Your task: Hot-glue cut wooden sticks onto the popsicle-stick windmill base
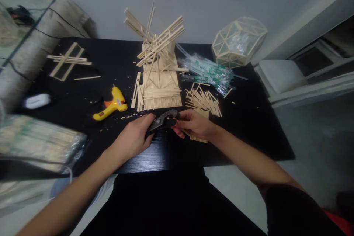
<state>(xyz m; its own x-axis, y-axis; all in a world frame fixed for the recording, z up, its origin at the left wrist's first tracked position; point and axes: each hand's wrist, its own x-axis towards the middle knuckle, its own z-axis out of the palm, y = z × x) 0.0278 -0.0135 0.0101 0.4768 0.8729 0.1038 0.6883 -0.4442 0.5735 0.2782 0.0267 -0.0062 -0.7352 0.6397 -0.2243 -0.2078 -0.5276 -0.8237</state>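
My left hand (136,132) is wrapped round the handles of a pair of dark cutters (165,118) with a curved, hooked jaw, held over the front of the table. The jaws point right, towards my right hand (197,122), whose fingers are pinched together right beside them. A tiny pale tip shows between the jaws, but what the right fingers hold is too small to make out. Beneath and behind that hand lies a small panel of wooden sticks (198,139), partly covered. Cut stick pieces (206,99) are heaped just beyond it.
A windmill-like stick model (162,70) stands at the back centre. Left of it are a yellow glue gun (110,105) and a stick frame (69,61). Wrapped packets (208,72) and a faceted stick-framed globe (239,42) are at the right. A bagged stick pack (41,140) lies left.
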